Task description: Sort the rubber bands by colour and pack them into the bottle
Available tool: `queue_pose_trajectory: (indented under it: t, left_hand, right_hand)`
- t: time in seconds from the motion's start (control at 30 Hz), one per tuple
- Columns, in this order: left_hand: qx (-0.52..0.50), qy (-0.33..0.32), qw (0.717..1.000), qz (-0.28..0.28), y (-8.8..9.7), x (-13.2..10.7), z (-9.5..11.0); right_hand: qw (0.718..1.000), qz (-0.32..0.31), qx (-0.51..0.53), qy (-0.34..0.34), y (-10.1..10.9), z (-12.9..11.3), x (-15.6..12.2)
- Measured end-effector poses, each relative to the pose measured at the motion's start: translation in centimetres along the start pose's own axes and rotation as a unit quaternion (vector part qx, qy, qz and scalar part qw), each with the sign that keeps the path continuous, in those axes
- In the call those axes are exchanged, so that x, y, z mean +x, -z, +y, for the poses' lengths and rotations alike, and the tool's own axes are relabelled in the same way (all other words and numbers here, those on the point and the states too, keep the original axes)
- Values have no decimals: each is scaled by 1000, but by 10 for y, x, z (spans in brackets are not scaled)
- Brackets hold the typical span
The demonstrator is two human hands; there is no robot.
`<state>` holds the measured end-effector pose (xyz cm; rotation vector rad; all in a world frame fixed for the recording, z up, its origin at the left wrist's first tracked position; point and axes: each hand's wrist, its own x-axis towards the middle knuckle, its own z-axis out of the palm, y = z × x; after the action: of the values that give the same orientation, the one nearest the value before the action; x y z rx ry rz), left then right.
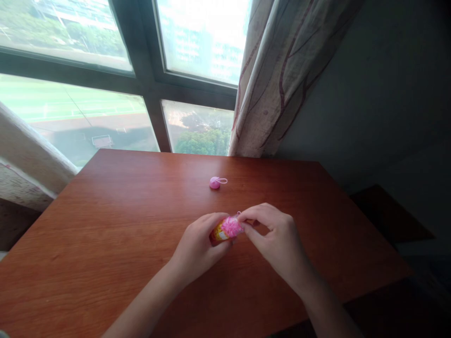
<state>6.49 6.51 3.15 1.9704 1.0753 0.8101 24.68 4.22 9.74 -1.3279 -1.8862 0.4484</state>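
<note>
My left hand [195, 246] is wrapped round a small clear bottle [231, 227] with pink contents and a yellow patterned label. The bottle is tilted, its pink end pointing right, above the table. At that end my right hand [276, 237] pinches with thumb and forefinger; what lies between the fingertips is too small to make out. A thin pale loop [238, 213] shows just above those fingertips. Farther back on the table sits a pink domed cap [214, 183] with a loop strap reaching to the right.
The brown wooden table [105, 244] extends to the window [141, 84]. A patterned curtain [278, 75] hangs behind the table's back right part, and another curtain [28, 155] is at the left. A dark wall [380, 94] stands on the right.
</note>
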Motion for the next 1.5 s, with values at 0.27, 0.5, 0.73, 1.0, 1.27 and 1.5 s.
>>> queue_pose_trajectory:
  t: [0.27,0.5,0.73,1.0,1.27,1.5]
  left_hand:
    - [-10,3,1000,3,1,0,1]
    - [-32,16,999,16,3,2,4]
    - [6,0,999,33,6,1,3]
    - [25,-21,999,28,5,2,0]
    - [14,-27,999,21,4,2,1]
    - [-35,-6,999,21,5,2,5]
  right_hand:
    - [998,-51,-16,20,8,1,-1]
    - [994,-109,-31,-5,10,-7,-11]
    - [987,-155,-16,-48,7,-14,-12]
    - [978,-200,-29,-52,15,-17,-10]
    - [991,-130,-18,-31,17,-6,-10]
    - [998,-68,-18,3,16,-8,-9]
